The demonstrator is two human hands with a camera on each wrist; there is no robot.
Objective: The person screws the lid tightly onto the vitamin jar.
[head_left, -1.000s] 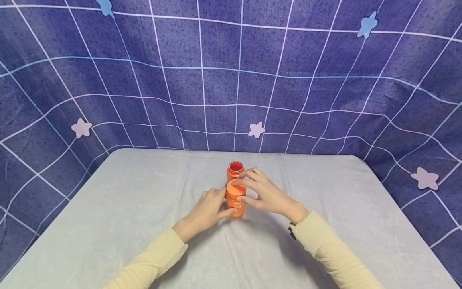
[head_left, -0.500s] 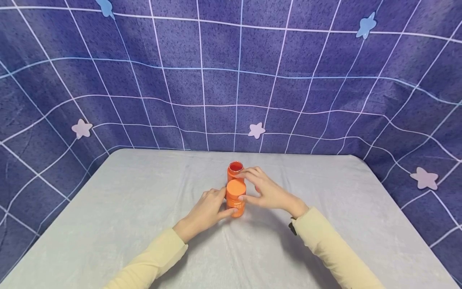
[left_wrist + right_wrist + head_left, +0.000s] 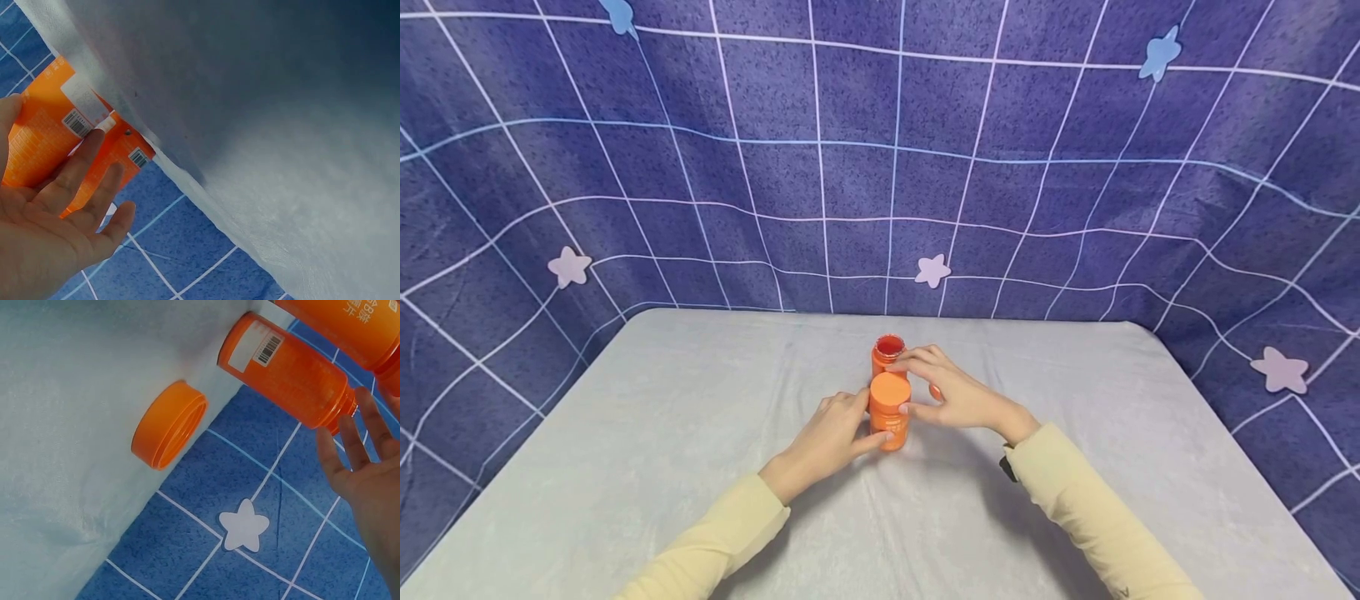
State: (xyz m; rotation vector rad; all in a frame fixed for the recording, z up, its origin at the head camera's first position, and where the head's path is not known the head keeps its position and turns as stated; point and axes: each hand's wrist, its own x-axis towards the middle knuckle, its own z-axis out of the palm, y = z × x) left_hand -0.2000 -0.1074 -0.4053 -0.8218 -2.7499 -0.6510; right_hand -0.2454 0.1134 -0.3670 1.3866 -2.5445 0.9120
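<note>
In the head view, a capped orange bottle (image 3: 889,435) stands upright before me, its round orange cap (image 3: 891,389) uppermost. My left hand (image 3: 827,433) holds the bottle's body from the left, thumb in front; the left wrist view shows its other fingers stretched out beside the bottle (image 3: 47,125). My right hand (image 3: 958,396) is at the cap from the right, thumb on its near side and forefinger round the far side. Its remaining fingers spread close to the neck of a second, uncapped orange bottle (image 3: 290,378) standing right behind the first.
A loose orange cap (image 3: 169,425) lies on the table to the right of the bottles, partly hidden by my right hand in the head view. Pale grey cloth covers the table (image 3: 700,375). A blue curtain (image 3: 850,167) with a grid and stars hangs behind its far edge.
My right fingers have shifted off the cap's top toward its far side, while the thumb has slid slightly right. More of the loose cap shows. The left hand has stayed put.
</note>
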